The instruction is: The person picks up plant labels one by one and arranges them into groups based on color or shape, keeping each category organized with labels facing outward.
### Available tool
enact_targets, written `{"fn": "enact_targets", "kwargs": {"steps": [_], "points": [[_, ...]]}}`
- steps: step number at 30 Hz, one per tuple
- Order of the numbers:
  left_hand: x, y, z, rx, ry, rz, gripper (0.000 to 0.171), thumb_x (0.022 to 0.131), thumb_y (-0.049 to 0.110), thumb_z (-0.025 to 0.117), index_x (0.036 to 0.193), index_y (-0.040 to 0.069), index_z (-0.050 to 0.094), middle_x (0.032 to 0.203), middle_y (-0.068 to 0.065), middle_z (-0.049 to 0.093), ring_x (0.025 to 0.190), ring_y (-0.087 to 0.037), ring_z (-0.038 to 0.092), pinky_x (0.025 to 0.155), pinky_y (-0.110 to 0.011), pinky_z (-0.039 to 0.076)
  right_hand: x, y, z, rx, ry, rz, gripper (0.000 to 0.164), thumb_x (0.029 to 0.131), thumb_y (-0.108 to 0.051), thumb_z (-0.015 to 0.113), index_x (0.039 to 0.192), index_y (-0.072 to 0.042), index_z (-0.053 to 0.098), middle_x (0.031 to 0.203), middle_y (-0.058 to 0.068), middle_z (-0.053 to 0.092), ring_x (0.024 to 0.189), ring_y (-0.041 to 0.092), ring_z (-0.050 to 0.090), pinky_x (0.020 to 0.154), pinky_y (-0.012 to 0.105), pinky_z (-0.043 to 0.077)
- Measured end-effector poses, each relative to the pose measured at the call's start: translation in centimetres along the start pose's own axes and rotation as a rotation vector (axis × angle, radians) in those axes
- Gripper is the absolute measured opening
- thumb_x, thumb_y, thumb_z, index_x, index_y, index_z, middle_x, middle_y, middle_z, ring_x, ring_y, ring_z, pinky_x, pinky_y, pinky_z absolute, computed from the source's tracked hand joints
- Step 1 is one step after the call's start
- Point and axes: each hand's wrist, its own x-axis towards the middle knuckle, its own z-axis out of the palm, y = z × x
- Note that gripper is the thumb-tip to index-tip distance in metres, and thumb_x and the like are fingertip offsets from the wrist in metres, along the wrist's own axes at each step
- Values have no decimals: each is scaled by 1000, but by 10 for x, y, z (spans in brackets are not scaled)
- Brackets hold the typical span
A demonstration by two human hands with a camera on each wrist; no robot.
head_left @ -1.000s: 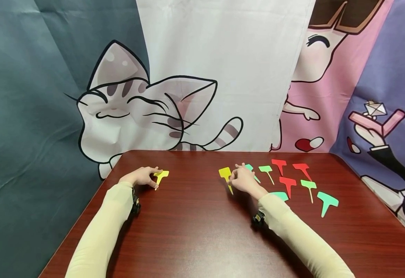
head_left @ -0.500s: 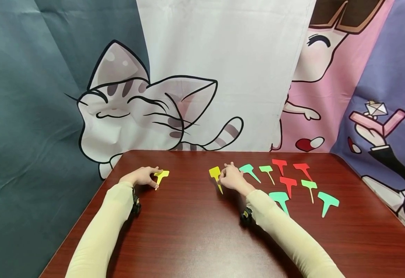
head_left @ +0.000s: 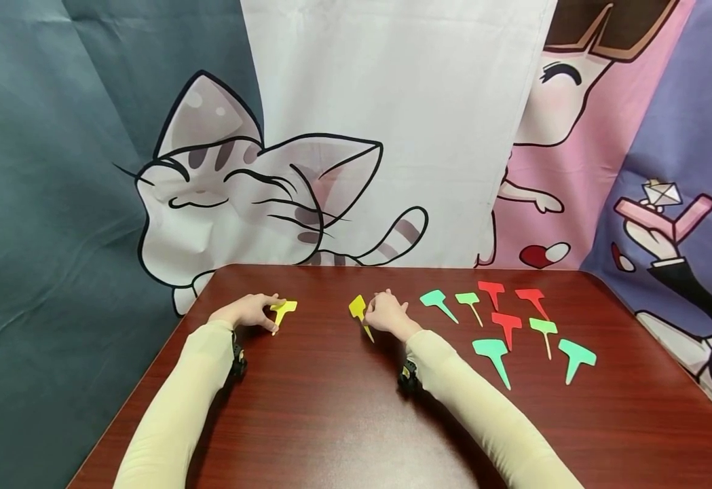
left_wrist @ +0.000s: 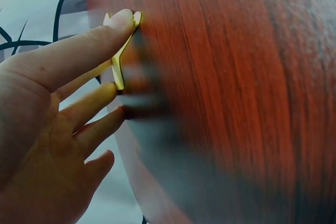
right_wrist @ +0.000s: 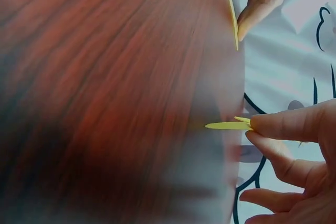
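Note:
My left hand [head_left: 248, 311] stands at the left part of the table, thumb and fingers pinching a yellow T-shaped plant label [head_left: 285, 309]. In the left wrist view that label [left_wrist: 118, 69] is seen nearly edge-on, the thumb over its head. Near the middle of the table my right hand [head_left: 386, 315] pinches a second yellow plant label [head_left: 358, 306], its stem slanting down to the right. The right wrist view shows this label [right_wrist: 226, 126] between thumb and fingertips, with the other fingers spread below. A gap of table separates the two hands.
On the right half of the brown table [head_left: 331, 421] lie several plant labels: red ones [head_left: 506, 320], light green ones [head_left: 543, 325] and teal ones [head_left: 491, 349]. A cartoon-printed cloth [head_left: 392, 88] hangs behind the table's far edge.
My right hand has moved left with its yellow label, from beside the teal labels to the table's middle, uncovering those labels. The left hand and its label have stayed in place.

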Motion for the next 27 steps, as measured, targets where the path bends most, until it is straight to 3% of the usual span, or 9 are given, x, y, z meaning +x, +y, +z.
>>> {"fn": "enact_targets", "kwargs": {"steps": [2,5,8,11,17,21,27], "points": [[0,0,0,-2,-1,-1,76,78,27,77,144,13,43,154,-15,28,140,-42,24,108,-58,28,3,-2,1,-6,-5,22,30,80,-12,62,51,-12,53,133,13,57,143,34,24,102,74,16],[1,0,0,1,0,2,76,78,27,77,145,14,42,154,-15,27,140,-42,22,109,-58,26,8,-5,2,-10,-9,47,29,78,-17,69,52,-12,55,109,11,68,144,34,23,103,75,15],[1,0,-1,7,0,7,77,79,28,77,145,14,41,154,-16,27,141,-43,20,109,-58,26,12,-8,3,-4,-10,68,29,77,-20,72,54,-11,57,81,5,66,144,34,22,103,74,14],[1,0,-1,5,-2,3,76,79,28,77,145,14,41,155,-15,26,141,-43,20,109,-59,26,16,-12,6,6,-9,87,28,76,-20,73,55,-11,57,75,4,64,145,32,21,104,74,13],[0,-3,1,-12,-12,-7,75,79,27,77,145,13,42,155,-15,26,140,-43,21,108,-59,27,22,-21,17,23,-1,116,25,76,-21,72,56,-11,61,97,8,69,145,31,19,103,74,13],[0,-2,2,-7,-11,-3,76,79,27,77,145,13,41,155,-15,26,140,-43,22,108,-59,28,25,-29,24,29,9,133,23,76,-21,72,59,-9,62,102,8,68,145,32,20,103,75,13],[1,-1,2,13,2,-7,77,79,29,77,145,14,42,154,-15,28,140,-43,23,107,-58,28,28,-39,31,-2,20,151,20,76,-23,71,63,-10,62,125,6,60,145,32,21,102,76,13]]}}
